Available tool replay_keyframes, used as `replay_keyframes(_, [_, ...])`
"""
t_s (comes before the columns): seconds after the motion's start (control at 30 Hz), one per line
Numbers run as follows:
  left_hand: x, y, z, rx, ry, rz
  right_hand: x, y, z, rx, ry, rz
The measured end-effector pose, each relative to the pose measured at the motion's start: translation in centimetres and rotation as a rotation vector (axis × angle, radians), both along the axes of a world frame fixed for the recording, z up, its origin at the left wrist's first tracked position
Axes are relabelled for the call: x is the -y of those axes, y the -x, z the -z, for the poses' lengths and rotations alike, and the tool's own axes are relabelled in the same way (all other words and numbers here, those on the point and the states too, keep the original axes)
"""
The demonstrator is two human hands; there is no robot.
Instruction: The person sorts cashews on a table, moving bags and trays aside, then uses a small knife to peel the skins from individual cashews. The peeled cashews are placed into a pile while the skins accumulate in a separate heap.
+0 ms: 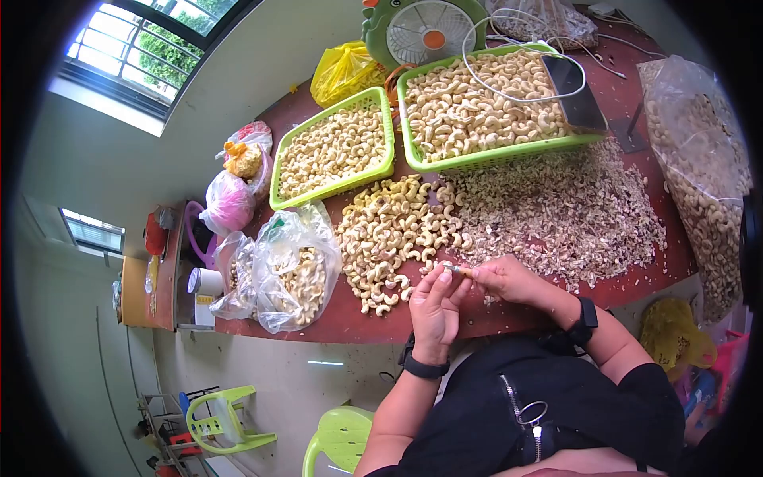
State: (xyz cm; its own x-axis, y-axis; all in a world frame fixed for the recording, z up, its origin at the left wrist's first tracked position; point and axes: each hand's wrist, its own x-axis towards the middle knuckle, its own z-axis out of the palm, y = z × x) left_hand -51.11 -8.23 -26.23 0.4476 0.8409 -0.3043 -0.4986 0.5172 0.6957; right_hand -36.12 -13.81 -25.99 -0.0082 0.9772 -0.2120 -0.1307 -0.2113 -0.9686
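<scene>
In the head view, my left hand [435, 306] is closed in a pinch at the table's front edge, palm up, around what looks like a cashew [447, 265]. My right hand [507, 280] meets it from the right, its thumb and fingers pinching a small yellowish, stick-like piece [462, 272]; its kind is too small to tell. Just beyond the hands lies a loose pile of cashews [389, 226]. To the right of that pile, a broad heap of flaky husk bits [556, 211] spreads over the red table [369, 324].
Two green baskets, a smaller one [276, 184] and a larger one [509, 149], hold cashews behind the piles. A phone [574, 91] with a white cable rests on the larger one. A fan [425, 32], clear nut bags [298, 282] [699, 159] and a green chair [346, 437] surround the area.
</scene>
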Motion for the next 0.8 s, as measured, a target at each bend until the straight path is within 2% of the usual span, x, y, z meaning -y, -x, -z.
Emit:
replay_keyframes(0.23, [-0.62,0.19,-0.68,0.021,0.041,0.037,0.04,-0.01,0.50,-0.007,0.012,-0.031])
replay_keyframes(0.63, [-0.24,0.68,-0.40,0.047,-0.050,0.027,0.01,-0.06,0.16,0.053,-0.019,-0.072])
replay_keyframes(0.8, [-0.37,0.61,-0.03,0.072,0.014,0.030,0.11,-0.11,-0.02,0.017,-0.014,-0.053])
